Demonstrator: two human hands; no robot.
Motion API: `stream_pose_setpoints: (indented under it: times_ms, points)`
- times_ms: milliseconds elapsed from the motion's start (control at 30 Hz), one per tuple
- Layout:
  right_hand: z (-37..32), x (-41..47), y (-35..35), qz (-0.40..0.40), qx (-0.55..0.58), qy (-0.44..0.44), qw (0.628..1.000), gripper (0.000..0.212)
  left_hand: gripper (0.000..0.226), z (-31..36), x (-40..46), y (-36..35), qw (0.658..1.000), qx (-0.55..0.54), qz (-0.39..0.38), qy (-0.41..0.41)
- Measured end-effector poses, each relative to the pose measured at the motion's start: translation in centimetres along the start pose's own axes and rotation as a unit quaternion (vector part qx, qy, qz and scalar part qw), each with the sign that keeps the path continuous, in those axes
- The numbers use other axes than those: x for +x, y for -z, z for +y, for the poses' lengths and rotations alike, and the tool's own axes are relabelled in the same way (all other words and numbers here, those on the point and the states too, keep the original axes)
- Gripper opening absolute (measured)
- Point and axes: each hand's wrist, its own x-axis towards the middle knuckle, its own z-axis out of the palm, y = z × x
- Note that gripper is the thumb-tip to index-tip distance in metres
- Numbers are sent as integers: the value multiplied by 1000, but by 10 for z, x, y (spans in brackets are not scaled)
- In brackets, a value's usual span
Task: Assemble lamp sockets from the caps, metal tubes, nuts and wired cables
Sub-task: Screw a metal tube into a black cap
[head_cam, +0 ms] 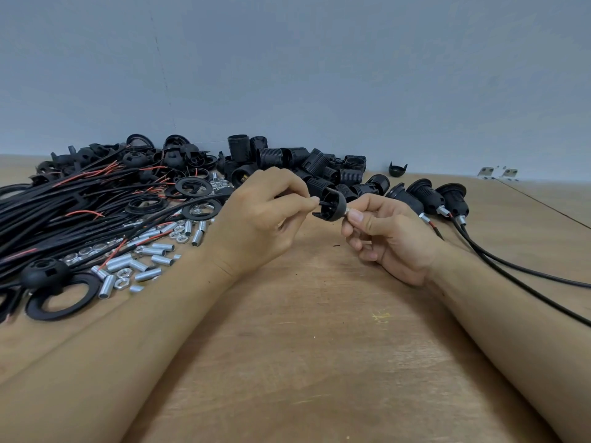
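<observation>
Black socket cap (332,204) held mid-air between both hands over the wooden table (319,346), open side facing the left hand, dome side toward the right. Left hand (265,215) pinches with thumb and forefinger at the cap's open mouth; what sits between the fingertips is too small and dark to make out. Right hand (387,231) pinches a short metal tube (349,213) sticking out of the cap's dome end, thumb on top, other fingers curled underneath. Most of the tube is hidden by the right fingertips, and whether a nut is on it cannot be told. Both forearms come in from the bottom edge, wrists raised off the table, hands nearly meeting at centre. Left of the grip: bundle of black cables (64,212) with red wire ends, loose black rings (60,298), a scatter of metal tubes (150,254) and nuts (123,281). Behind the grip: pile of threaded black socket bodies (307,164). Right of the grip, just beyond the right hand: three assembled sockets (428,196) lying on the table with cables trailing off the right edge. One lone cap (397,168) further back near the wall.
</observation>
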Motion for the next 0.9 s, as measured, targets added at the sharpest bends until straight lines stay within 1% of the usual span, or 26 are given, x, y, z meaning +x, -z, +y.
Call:
stream_pose_setpoints:
  times_ms: [67,133,200,300,400,500,567,600,667,733,800,833,900]
  points:
    - [0,0,0,14,1,23,1000,2,7,0,-2,1,1000,-8,-14,14]
    - [0,-1,-1,25,-29,53,998,2,8,1,-2,2,999,-19,-29,34]
    - [0,-3,-5,26,-54,79,995,7,6,3,-1,3,997,-33,-30,64]
    - [-1,-4,-9,26,-60,99,993,15,5,8,3,5,993,-60,-30,95]
    - [-3,-3,-11,43,-56,95,993,19,22,11,4,8,978,-127,-37,159]
    - [-2,0,-10,59,-36,83,994,18,28,11,3,8,976,-140,-64,151]
    - [-2,1,-8,83,-24,79,993,9,26,9,2,8,979,-118,-79,145]
    - [-3,1,-6,98,-21,74,992,3,25,6,1,8,983,-82,-88,142]
    - [-9,1,0,128,-19,65,989,8,27,-2,0,9,983,21,-97,153]
    - [-16,1,10,156,-1,62,986,11,23,-13,-1,14,975,77,-82,190]
    - [-23,0,19,166,-4,55,985,12,18,-20,-2,20,972,58,-66,219]
    - [-25,0,22,162,-33,48,985,12,18,-22,-3,21,974,41,-58,217]
    - [-25,-2,24,144,-105,35,983,15,18,-23,-4,22,979,42,-40,194]
